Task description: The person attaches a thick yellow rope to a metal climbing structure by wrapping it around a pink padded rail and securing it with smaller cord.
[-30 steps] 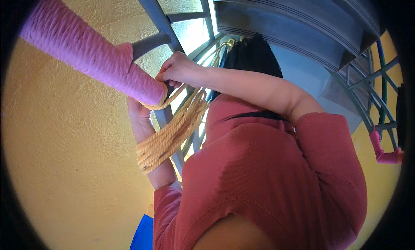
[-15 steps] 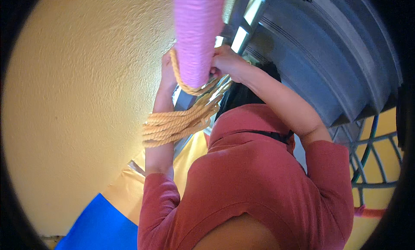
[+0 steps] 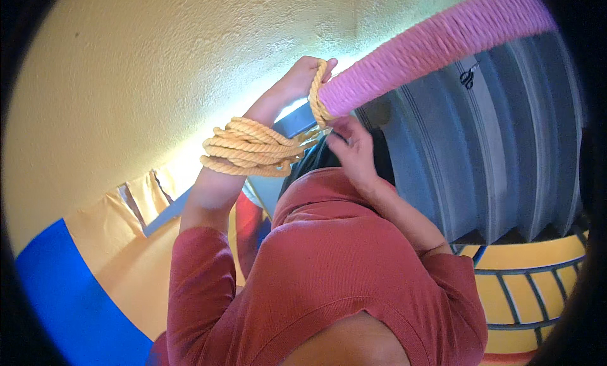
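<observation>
We are looking up past our red sleeves as our right hand (image 3: 354,152) is pinching the yellow rope (image 3: 314,100) just below the pink-wrapped bar (image 3: 436,49), fingers closed on the strand. Farther up and left, our left hand (image 3: 302,75) is gripping the loop at the bar's end, spare coils (image 3: 250,148) hanging around that wrist. The bar is running up and right.

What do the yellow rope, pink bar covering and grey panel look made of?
Yellow rope: twisted fibre, matte, strands visible; cotton or synthetic, can't tell. Pink bar covering: tightly wound cord, fine ridges across it. Grey panel: corrugated, smooth painted sheet, likely metal. Left hand and right hand are at the rope's loop.
</observation>
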Demonstrator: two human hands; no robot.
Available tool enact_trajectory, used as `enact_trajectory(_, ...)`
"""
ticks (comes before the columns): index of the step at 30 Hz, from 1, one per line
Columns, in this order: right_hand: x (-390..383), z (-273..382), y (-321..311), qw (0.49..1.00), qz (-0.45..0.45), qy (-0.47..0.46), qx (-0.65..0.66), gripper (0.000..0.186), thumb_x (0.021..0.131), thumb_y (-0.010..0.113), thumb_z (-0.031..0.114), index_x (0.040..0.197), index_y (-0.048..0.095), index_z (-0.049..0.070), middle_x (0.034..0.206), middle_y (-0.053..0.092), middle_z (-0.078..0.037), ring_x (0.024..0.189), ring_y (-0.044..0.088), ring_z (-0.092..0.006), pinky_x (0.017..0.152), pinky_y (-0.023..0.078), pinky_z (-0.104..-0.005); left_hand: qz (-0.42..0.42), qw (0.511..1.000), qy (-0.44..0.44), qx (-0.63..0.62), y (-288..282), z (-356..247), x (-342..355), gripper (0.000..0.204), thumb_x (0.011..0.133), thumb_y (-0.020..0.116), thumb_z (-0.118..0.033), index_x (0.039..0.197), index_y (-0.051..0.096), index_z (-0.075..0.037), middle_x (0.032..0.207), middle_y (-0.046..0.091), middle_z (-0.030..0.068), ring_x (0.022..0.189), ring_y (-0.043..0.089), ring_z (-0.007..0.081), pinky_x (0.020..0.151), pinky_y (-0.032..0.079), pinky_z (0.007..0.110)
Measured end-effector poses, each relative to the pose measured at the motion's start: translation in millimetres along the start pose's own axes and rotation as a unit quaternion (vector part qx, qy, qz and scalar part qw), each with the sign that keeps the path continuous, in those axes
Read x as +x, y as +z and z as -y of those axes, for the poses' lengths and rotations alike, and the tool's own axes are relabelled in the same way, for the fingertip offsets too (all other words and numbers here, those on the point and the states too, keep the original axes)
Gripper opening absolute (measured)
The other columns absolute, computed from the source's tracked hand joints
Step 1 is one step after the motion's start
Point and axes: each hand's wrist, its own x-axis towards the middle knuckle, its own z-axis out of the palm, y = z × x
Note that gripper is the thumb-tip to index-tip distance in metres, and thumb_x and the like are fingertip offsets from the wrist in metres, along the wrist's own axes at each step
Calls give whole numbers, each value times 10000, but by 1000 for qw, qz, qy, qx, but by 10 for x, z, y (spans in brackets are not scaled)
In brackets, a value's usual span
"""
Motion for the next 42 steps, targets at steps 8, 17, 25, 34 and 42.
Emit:
enact_trajectory(8,-76,180,-130,979,172,73,-79,176,866,610,139,951,580,-12,826,577,-60,779,528,-104,718,430,-250,20,997,67,23,-87,155,96,492,906,561,-428,565,520,-76,533,481,-5,502,392,101,473,351,303)
enact_trajectory(17,460,1930,-11,958,273,87,-1,304,930,543,227,1121,551,-9,673,505,14,527,428,-47,490,332,-169,-38,974,218,53,-68,387,243,543,897,528,-490,683,636,-2,513,496,71,488,432,172,468,359,344)
enact_trajectory(25,1553,2350,331,959,270,61,-54,446,948,493,248,1237,485,-92,839,603,-60,680,590,-94,671,501,-209,-11,987,39,154,-69,-120,-24,665,850,494,-593,732,654,42,662,594,172,633,575,253,610,446,392)
enact_trajectory(34,2123,2253,400,718,105,-130,-676,152,853,577,138,902,608,-2,736,624,-100,677,604,-226,609,475,-326,5,984,85,157,-19,17,115,682,861,485,-578,617,614,46,585,567,175,569,559,293,603,453,407)
enact_trajectory(42,587,1691,228,849,358,-49,-387,407,773,723,255,1070,569,24,945,610,-168,853,622,-284,778,491,-369,19,979,91,180,-16,32,128,690,849,507,-587,623,606,58,569,543,208,532,517,287,547,411,436)
